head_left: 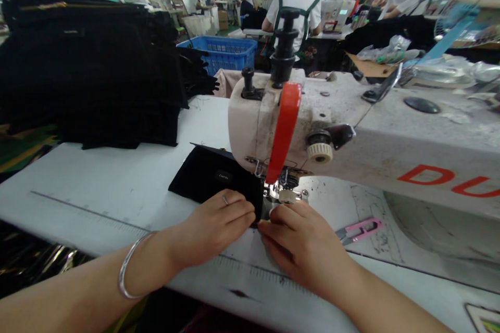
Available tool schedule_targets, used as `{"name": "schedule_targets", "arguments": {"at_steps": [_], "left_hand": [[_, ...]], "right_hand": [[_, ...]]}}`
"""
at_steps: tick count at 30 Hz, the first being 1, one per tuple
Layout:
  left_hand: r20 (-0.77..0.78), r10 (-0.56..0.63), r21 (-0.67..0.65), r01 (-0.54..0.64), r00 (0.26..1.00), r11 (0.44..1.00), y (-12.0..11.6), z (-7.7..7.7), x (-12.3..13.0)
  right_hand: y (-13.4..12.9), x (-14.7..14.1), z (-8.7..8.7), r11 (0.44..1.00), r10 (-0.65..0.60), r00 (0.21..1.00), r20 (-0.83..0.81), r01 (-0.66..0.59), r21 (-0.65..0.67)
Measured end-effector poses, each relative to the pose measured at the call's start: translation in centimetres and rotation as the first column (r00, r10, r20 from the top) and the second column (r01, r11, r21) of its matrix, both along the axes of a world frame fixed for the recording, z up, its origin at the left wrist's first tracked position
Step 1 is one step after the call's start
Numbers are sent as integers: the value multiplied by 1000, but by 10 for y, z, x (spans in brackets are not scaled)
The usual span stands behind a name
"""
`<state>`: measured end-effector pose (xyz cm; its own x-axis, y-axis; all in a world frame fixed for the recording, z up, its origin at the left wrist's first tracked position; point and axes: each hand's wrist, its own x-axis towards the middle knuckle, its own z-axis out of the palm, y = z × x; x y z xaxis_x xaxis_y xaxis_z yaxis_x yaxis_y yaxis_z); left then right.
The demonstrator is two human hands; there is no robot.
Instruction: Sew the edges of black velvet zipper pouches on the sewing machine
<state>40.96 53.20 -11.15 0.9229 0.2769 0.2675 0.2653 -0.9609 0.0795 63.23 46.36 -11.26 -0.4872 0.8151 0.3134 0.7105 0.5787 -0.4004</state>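
A black fabric piece [203, 174] with a small label lies flat on the sewing table, its right edge by the presser foot [279, 192] of the sewing machine [351, 125]. My left hand [222, 218], with a ring and a wrist bangle, has its fingers curled down on the fabric's near right part. Close in front of the needle area, my right hand [299, 234] pinches at the fabric's near right corner with thumb and fingers together. The fingertips of both hands cover that corner. Right of my right hand lie pink thread snips [361, 230].
A tall stack of black fabric pieces [89, 67] stands at the table's left. Behind it is a blue plastic basket [230, 52]. A red lever guard [285, 130] hangs on the machine head. Other people work farther back, one with green straps [299, 5].
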Motion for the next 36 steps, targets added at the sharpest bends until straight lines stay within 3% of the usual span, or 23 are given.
{"name": "schedule_targets", "arguments": {"at_steps": [3,12,17,24,30,36], "left_hand": [[13,-4,15,4,1000,1000,0,1,0],[16,8,-119,-6,1000,993,5,-3,0],[30,-17,-105,20,999,994,12,-10,-1],[108,0,-40,5,994,999,32,-9,8],[99,38,-160,-22,994,987,51,-3,21],[142,105,-140,-85,984,987,65,-7,26]], "right_hand": [[0,0,1,1000,2,1000,-10,-2,-2],[-2,1,0,1000,19,999,-38,-19,2],[1,1,-1,1000,15,1000,-11,-14,11],[5,1,-8,995,-90,995,40,88,49],[10,-4,-10,980,-199,971,132,199,13],[13,-5,-9,979,-201,966,160,204,-3]]}}
